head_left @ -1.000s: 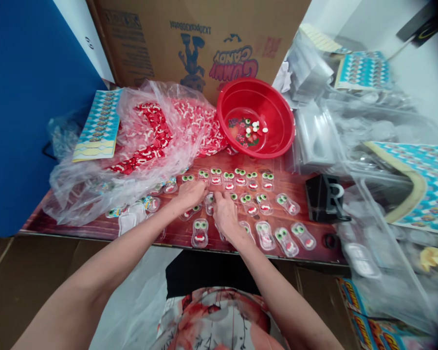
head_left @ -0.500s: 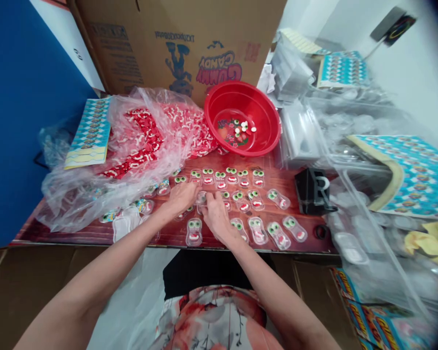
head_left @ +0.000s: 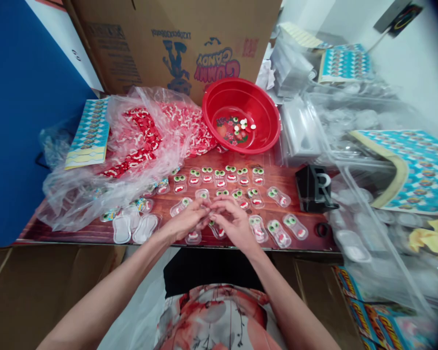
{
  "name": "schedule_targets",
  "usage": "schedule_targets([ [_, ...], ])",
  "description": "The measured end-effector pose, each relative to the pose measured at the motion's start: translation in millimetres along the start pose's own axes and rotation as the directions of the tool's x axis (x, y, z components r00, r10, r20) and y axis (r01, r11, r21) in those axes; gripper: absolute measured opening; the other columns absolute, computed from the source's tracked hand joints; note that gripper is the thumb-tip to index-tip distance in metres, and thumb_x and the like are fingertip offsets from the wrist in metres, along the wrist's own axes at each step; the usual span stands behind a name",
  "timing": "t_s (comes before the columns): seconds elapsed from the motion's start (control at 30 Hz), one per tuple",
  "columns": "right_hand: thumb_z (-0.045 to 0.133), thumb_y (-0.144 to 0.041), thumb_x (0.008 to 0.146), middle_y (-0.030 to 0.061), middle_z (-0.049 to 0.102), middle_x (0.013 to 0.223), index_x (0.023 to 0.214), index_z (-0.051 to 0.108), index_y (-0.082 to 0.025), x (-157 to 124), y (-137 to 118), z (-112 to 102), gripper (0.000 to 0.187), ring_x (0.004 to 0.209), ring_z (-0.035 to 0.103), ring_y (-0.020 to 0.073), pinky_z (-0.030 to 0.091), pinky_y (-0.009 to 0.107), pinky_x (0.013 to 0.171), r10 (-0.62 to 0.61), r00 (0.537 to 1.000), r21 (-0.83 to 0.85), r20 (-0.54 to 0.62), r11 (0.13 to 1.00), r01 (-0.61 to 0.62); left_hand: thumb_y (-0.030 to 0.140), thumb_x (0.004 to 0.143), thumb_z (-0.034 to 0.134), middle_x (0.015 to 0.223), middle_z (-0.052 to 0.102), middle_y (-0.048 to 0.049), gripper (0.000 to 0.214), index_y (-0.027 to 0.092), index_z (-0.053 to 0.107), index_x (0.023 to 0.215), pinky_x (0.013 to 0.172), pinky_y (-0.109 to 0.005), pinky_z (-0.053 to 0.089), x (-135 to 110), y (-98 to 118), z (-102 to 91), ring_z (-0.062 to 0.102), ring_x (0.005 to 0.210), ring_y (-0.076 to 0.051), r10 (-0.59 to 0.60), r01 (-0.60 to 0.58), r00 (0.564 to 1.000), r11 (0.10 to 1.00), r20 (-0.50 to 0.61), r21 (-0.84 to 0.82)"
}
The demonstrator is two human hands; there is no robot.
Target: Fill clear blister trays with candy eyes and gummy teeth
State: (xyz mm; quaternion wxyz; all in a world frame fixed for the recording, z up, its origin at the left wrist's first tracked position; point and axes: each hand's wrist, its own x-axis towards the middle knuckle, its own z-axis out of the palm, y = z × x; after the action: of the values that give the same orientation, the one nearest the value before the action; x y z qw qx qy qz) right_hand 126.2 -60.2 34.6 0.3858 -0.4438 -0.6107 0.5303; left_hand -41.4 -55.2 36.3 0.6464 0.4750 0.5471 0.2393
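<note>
My left hand (head_left: 190, 219) and my right hand (head_left: 234, 218) meet over the front middle of the table, fingertips curled together. Whatever is between the fingers is too small or hidden to name. Under and around them lie clear plastic blister trays in rough rows. A tray (head_left: 257, 229) right of my right hand holds two green eyeball candies and a red-and-white mouth-shaped gummy. Another filled tray (head_left: 180, 207) lies tilted just beyond my left wrist. The tray (head_left: 203, 195) behind my fingertips shows green eyes; its lower part is covered.
A clear bag of red-and-white gummies (head_left: 142, 141) spreads at the left, beside a red basin (head_left: 241, 146) with a few loose eyeballs. Upturned blister trays (head_left: 122, 229) lie front left. A black tape dispenser (head_left: 311, 190) stands at right, near bags of plastic packaging (head_left: 350, 114).
My left hand has drawn back toward me from the rear row, and my right hand has shifted right. The fingertips now meet. The mouth gummy in a back-left tray is now uncovered.
</note>
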Motion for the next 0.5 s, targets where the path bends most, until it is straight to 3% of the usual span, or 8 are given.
schedule_targets([
  [0.07, 0.065, -0.035, 0.085, 0.0029, 0.067, 0.093, 0.091, 0.066, -0.020, -1.0, -1.5, -13.8, 0.016, 0.066, 0.059, 0.0124, 0.051, 0.026, 0.065, 0.060, 0.995, 0.069, 0.074, 0.996, -0.065, 0.043, 0.093, 0.047, 0.066, 0.051, 0.0044, 0.026, 0.020, 0.054, 0.102, 0.052, -0.022, 0.037, -2.9, -0.1, 9.1, 0.045, 0.053, -0.010, 0.038, -0.040, 0.997, 0.999, 0.067, 0.026],
  [0.13, 0.060, -0.036, 0.088, -0.0011, 0.064, 0.079, 0.097, 0.064, -0.021, 3.3, 1.5, -28.9, 0.018, 0.056, 0.052, 0.0109, 0.046, 0.023, 0.056, 0.098, 0.993, 0.077, 0.068, 0.992, -0.103, 0.042, 0.093, 0.050, 0.080, 0.060, -0.0015, 0.027, 0.019, 0.059, 0.101, 0.067, -0.027, 0.047, 0.7, -1.0, 9.7, 0.056, 0.070, -0.014, 0.162, -0.147, 0.986, 0.959, -0.043, 0.240],
  [0.17, 0.058, -0.035, 0.089, -0.0011, 0.065, 0.079, 0.102, 0.063, -0.021, 7.6, 4.5, -36.4, 0.020, 0.057, 0.052, 0.0112, 0.045, 0.023, 0.057, 0.094, 0.995, 0.044, 0.025, 0.995, -0.095, 0.038, 0.093, 0.051, 0.090, 0.062, -0.0046, 0.024, 0.018, 0.061, 0.101, 0.077, -0.031, 0.049, 4.3, -2.1, 7.0, 0.059, 0.082, -0.017, 0.244, -0.172, 0.959, 0.904, -0.143, 0.393],
  [0.23, 0.054, -0.031, 0.090, 0.0014, 0.067, 0.088, 0.107, 0.064, -0.019, 19.8, 11.7, -50.2, 0.023, 0.068, 0.058, 0.0137, 0.047, 0.025, 0.066, 0.046, 0.997, -0.101, -0.060, 0.994, -0.051, 0.030, 0.092, 0.053, 0.105, 0.061, -0.0095, 0.023, 0.018, 0.064, 0.109, 0.093, -0.039, 0.047, 12.5, -5.4, -1.7, 0.057, 0.102, -0.024, 0.389, -0.105, 0.872, 0.742, -0.296, 0.662],
  [0.3, 0.051, -0.026, 0.090, 0.0029, 0.068, 0.089, 0.104, 0.067, -0.018, 34.1, 18.6, -59.9, 0.022, 0.078, 0.060, 0.0164, 0.047, 0.028, 0.075, 0.011, 0.999, -0.311, -0.038, 0.950, -0.022, 0.029, 0.091, 0.056, 0.115, 0.057, -0.0125, 0.032, 0.017, 0.062, 0.120, 0.099, -0.045, 0.044, 18.9, -9.2, -10.4, 0.052, 0.112, -0.029, 0.450, -0.013, 0.835, 0.590, -0.315, 0.808],
  [0.4, 0.047, -0.020, 0.092, 0.0044, 0.068, 0.092, 0.100, 0.070, -0.019, 53.0, 25.9, -62.1, 0.025, 0.085, 0.060, 0.0183, 0.044, 0.029, 0.082, 0.001, 0.997, -0.580, 0.074, 0.813, 0.042, 0.033, 0.089, 0.062, 0.125, 0.053, -0.0136, 0.041, 0.017, 0.059, 0.126, 0.101, -0.046, 0.043, 22.1, -14.1, -16.2, 0.048, 0.117, -0.031, 0.429, -0.007, 0.878, 0.456, -0.213, 0.890],
  [0.5, 0.047, -0.019, 0.095, 0.0070, 0.065, 0.103, 0.110, 0.070, -0.021, 64.1, 30.4, -51.0, 0.029, 0.094, 0.059, 0.0197, 0.043, 0.028, 0.084, 0.004, 0.994, -0.741, 0.110, 0.667, 0.080, 0.031, 0.088, 0.063, 0.128, 0.052, -0.0137, 0.042, 0.017, 0.057, 0.127, 0.101, -0.045, 0.044, 20.6, -18.0, -15.1, 0.047, 0.117, -0.030, 0.403, 0.007, 0.896, 0.411, -0.189, 0.911],
])
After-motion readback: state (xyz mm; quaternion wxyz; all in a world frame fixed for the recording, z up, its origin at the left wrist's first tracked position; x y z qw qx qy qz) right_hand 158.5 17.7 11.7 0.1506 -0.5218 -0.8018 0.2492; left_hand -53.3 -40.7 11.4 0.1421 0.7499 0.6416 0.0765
